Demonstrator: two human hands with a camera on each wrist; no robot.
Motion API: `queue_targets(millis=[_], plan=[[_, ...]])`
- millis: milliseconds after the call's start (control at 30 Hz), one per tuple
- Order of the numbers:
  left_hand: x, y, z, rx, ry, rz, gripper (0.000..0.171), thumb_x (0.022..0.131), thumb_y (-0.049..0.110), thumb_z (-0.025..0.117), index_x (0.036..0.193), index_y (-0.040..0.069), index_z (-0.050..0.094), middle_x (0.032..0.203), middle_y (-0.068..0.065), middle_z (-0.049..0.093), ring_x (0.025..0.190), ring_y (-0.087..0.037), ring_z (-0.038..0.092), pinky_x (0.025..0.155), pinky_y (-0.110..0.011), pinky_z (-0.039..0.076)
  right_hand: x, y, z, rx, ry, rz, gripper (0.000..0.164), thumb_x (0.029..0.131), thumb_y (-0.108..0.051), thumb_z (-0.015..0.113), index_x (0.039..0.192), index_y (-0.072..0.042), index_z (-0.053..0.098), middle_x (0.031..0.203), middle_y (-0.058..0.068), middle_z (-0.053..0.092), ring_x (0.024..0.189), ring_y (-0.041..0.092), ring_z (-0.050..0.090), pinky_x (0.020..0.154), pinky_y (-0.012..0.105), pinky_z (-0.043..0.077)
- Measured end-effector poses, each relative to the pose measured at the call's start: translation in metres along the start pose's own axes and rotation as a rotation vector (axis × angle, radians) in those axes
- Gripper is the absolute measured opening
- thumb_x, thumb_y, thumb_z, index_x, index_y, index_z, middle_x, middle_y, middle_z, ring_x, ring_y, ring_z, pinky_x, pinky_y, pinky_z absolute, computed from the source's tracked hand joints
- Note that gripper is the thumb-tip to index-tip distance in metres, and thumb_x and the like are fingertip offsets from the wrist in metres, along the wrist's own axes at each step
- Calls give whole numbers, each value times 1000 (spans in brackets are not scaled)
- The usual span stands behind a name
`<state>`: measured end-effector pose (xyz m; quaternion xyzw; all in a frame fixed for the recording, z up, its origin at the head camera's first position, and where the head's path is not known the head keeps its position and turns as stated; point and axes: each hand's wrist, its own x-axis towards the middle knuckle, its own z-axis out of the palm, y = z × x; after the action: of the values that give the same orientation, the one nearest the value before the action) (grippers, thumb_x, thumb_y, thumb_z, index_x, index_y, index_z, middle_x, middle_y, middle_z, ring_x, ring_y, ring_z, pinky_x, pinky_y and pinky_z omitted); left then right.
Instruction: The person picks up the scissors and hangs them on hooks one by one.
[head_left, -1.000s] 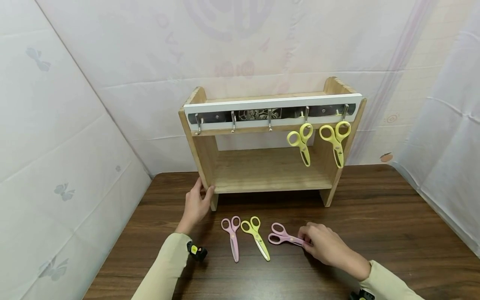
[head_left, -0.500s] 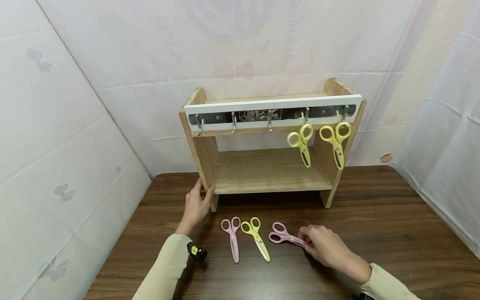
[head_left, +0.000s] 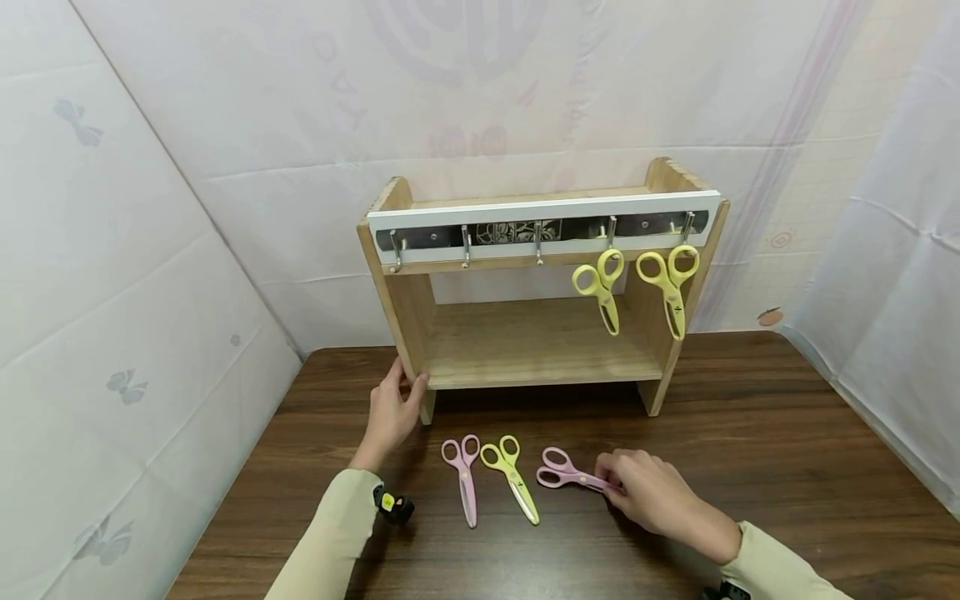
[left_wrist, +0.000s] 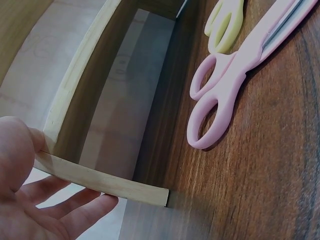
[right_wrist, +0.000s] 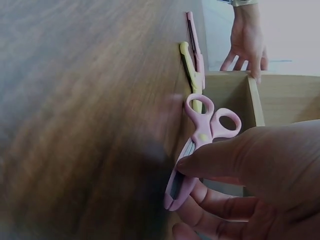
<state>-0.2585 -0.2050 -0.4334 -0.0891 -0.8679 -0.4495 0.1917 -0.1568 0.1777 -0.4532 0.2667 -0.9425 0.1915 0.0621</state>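
Observation:
My right hand pinches pink scissors by the blade end, low at the tabletop. In the right wrist view the thumb lies on the blades of these pink scissors, fingers beneath, handle loops pointing away. My left hand grips the lower left side panel of a wooden shelf. The left wrist view has the thumb at the panel's inner side and fingers along its outer side. Other pink scissors and yellow scissors lie side by side on the table between the hands.
A white rail with several metal hooks runs across the shelf's upper front. Two yellow scissors, the inner pair and the outer pair, hang from its right-hand hooks. A patterned cloth wall stands behind the brown table.
The head view has shifted very slightly. Both hands keep their places, with the pink scissors still in the right hand's pinch and the left hand on the shelf.

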Motion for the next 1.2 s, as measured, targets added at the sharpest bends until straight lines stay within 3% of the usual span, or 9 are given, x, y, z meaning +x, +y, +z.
queue_targets(millis=[233,533,733,900,1200], plan=[[0,0,0,-7,-1,-4,44,104,14,62,144,1,52,127,-26,66,111,-40,68,80,-50,63,10,-4,-21,-67,52,-5,26,83,-9,84,82,-26,65,73,-18,50,63,0,45,44,22,36],[1,0,1,8,3,3,43,103,13,62,143,1,53,127,-26,67,111,-40,68,79,-50,63,28,-9,-57,-116,227,-24,24,81,-4,83,85,-23,70,78,-14,54,73,8,52,51,26,43],[0,1,0,5,7,2,40,103,13,62,141,1,54,126,-25,67,110,-40,69,76,-49,63,43,-16,-83,-70,399,-77,17,83,-4,81,90,-17,72,85,-7,63,80,15,58,62,36,49],[0,-1,1,9,13,7,40,103,13,63,140,1,55,125,-25,68,110,-40,69,76,-49,64,57,-24,-98,12,533,-146,16,84,0,80,91,-12,72,85,-3,63,77,14,56,61,33,48],[0,-2,1,2,6,7,42,103,13,62,143,1,53,127,-26,66,111,-40,69,77,-49,63,78,-35,-106,150,628,-176,17,86,5,78,97,-6,72,87,1,64,77,10,60,59,28,56]])
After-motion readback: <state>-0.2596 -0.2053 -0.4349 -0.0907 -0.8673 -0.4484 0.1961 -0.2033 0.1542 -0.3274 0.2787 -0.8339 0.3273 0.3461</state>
